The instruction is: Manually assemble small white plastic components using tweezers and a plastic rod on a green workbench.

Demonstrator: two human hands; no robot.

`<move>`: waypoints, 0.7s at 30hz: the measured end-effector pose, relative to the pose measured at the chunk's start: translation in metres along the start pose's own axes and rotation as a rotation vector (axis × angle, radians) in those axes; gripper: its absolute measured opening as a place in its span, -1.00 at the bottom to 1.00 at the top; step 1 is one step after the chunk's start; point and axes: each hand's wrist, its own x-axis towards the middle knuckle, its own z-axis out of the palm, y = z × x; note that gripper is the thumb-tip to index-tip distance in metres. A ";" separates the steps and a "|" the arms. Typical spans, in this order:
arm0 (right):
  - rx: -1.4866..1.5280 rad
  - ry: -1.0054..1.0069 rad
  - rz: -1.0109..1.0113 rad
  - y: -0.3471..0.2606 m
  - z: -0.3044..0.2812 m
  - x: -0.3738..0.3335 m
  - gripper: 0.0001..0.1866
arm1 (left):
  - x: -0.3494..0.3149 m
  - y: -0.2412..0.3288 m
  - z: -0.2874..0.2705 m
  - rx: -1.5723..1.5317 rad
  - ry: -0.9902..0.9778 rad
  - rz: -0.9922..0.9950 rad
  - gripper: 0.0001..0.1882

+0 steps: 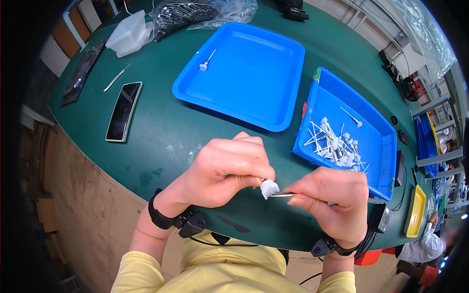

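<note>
My left hand point(227, 171) is closed in a pinch on a small white plastic piece point(268, 189), whose curved end sticks out past the fingertips. My right hand point(332, 200) is closed on a thin metal rod point(282, 195). The rod's end meets the lower side of the white piece; most of the rod is hidden in the fingers. Right of my hands, a blue bin point(381, 146) holds a heap of thin pins with whitish heads point(337, 144). Beyond my hands lies a shallow blue tray point(244, 78) with a single white-headed pin point(205, 63) near its left side.
A phone point(124, 112) and a slim pen-like tool point(117, 77) lie at left on the green table point(161, 161). White plastic containers point(129, 34) and a dark plastic bag point(185, 17) stand at the back. A yellow tray point(416, 211) and another person point(425, 246) appear far right.
</note>
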 end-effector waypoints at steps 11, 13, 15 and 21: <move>-0.047 -0.048 0.016 0.006 -0.002 0.001 -0.86 | 0.000 0.001 -0.003 0.073 -0.065 -0.042 -0.85; -0.029 -0.072 0.012 0.009 -0.003 0.003 -0.86 | 0.000 0.001 -0.003 0.033 -0.085 -0.066 -0.85; 0.033 -0.089 0.042 0.012 -0.003 0.004 -0.86 | -0.001 -0.002 -0.003 -0.010 -0.087 -0.080 -0.86; 0.053 -0.107 0.015 0.012 -0.005 0.004 -0.85 | -0.002 -0.006 -0.001 -0.242 -0.113 -0.138 -0.86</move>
